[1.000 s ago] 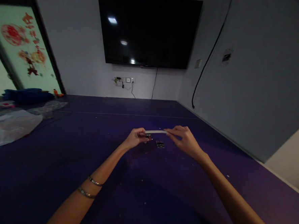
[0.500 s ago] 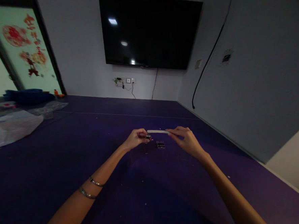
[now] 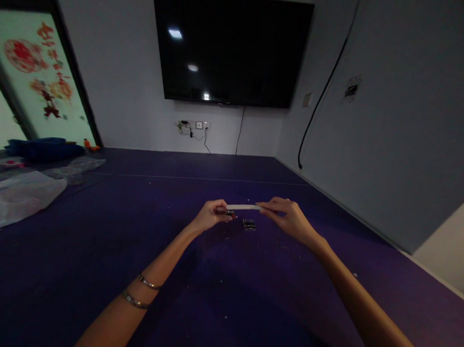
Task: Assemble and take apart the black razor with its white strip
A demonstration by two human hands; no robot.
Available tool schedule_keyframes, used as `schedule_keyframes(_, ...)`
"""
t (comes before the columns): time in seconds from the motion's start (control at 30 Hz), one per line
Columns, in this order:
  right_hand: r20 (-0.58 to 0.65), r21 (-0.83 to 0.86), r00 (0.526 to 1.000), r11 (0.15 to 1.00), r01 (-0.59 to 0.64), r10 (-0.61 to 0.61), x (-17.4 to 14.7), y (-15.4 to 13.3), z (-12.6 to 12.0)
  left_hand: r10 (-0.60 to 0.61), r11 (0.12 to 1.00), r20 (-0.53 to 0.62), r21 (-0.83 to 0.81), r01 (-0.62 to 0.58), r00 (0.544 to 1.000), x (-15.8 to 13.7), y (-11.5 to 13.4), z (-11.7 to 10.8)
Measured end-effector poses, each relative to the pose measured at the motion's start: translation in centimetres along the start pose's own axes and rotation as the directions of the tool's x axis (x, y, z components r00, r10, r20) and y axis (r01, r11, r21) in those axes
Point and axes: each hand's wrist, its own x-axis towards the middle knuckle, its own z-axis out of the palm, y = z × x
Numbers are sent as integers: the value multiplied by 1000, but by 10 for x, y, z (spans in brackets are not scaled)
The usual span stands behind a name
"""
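My left hand [image 3: 212, 214] is closed on a small dark object with a metallic part [image 3: 231, 213], too small to identify. In my right hand [image 3: 283, 213], fingers and thumb pinch the right end of a slim, slightly bent white strip [image 3: 242, 207]. The strip lies nearly level between the hands, and its left end meets the fingers of my left hand; whether those fingers grip it too, I cannot tell. Just below the strip, a small dark squarish piece with light markings [image 3: 249, 225] rests on the purple surface [image 3: 247, 288].
Crumpled clear plastic [image 3: 21, 199] and a dark blue bundle [image 3: 44, 149] lie at the far left, with a small orange item [image 3: 91, 145] beside them. A black cable [image 3: 321, 97] hangs down the right wall. A large television [image 3: 232, 48] is on the wall ahead.
The white strip has shifted slightly left and down, bringing its left end against my left fingers. Both hands have otherwise hardly moved.
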Motion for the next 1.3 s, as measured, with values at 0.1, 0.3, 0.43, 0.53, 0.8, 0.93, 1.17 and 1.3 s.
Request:
schedule_keyframes(0.1, 35, -5, 999, 1000, 25, -25, 0, 0, 1, -5, 1000, 12, 15, 5, 1000, 1, 0, -1)
schedule_keyframes(0.3, 7, -55, 1000, 998, -6, 6, 0, 7, 1, 20, 1000, 0, -10, -20, 1000, 0, 0, -1)
schedule_keyframes(0.43, 37, -45, 999, 999, 24, -23, 0, 1, 0, 9, 1000, 11, 11, -9, 1000, 0, 0, -2)
schedule_keyframes(0.53, 42, -50, 999, 998, 31, -29, 0, 2, 0, 10, 1000, 16, 9, -10, 1000, 0, 1, -1)
schedule_keyframes(0.8, 43, 16, 999, 1000, 3, -4, -1, 11, 2, 14, 1000, 17, -9, -14, 1000, -1, 3, 0)
schedule_keyframes(0.93, 72, 38, 997, 999, -7, 4, 0, 8, 3, 5, 1000, 13, 0, -5, 1000, -2, 3, 0)
schedule_keyframes(1.17, 63, 104, 998, 995, 7, -13, 0, 11, -1, 27, 1000, 25, 6, -27, 999, -1, 3, 1)
schedule_keyframes(1.3, 98, 145, 995, 989, 3, -17, 0, 11, -3, 23, 1000, 25, -15, -22, 999, -2, 3, 1)
